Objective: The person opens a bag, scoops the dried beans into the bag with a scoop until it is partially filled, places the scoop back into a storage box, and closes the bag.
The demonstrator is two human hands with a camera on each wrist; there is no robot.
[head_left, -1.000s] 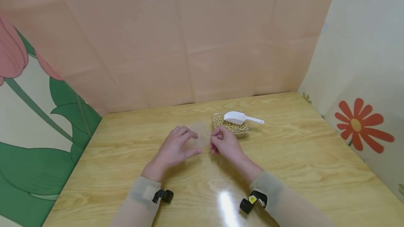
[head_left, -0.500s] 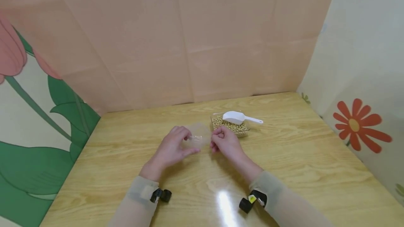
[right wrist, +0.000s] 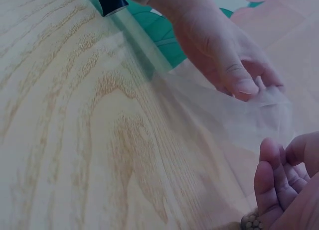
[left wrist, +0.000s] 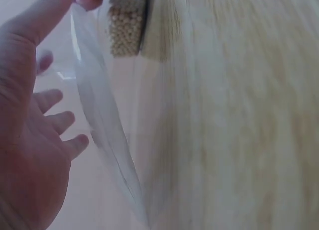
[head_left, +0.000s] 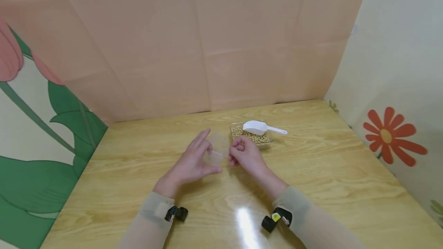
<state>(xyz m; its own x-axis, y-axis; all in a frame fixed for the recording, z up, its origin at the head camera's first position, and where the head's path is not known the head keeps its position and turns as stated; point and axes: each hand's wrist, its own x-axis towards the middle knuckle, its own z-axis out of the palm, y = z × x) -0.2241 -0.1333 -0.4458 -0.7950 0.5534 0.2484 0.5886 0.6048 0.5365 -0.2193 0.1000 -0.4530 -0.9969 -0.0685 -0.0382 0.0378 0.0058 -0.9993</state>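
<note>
A clear plastic bag (head_left: 219,145) hangs between my two hands above the table; the left wrist view shows its thin film (left wrist: 102,100) edge-on. My right hand (head_left: 247,155) pinches the bag's right side between thumb and curled fingers. My left hand (head_left: 192,164) is at the bag's left side, its fingers spread and its thumb apart from them, touching or close to the film. Just behind my right hand stands a clear container (head_left: 265,146) filled with pale round beans (head_left: 238,131). A white scoop (head_left: 257,127) lies on the beans, its handle over the right rim.
The wood-grain table (head_left: 328,172) extends around both hands. At its back edge hangs a pinkish sheet (head_left: 155,49). Walls with painted flowers (head_left: 387,135) flank it left and right. Black wrist cameras (head_left: 269,224) sit on both wrists.
My left fingers were curled closer over the bag half a second ago; now they are straighter and spread wider. The bag has changed shape slightly. The right hand keeps its pinch in about the same place.
</note>
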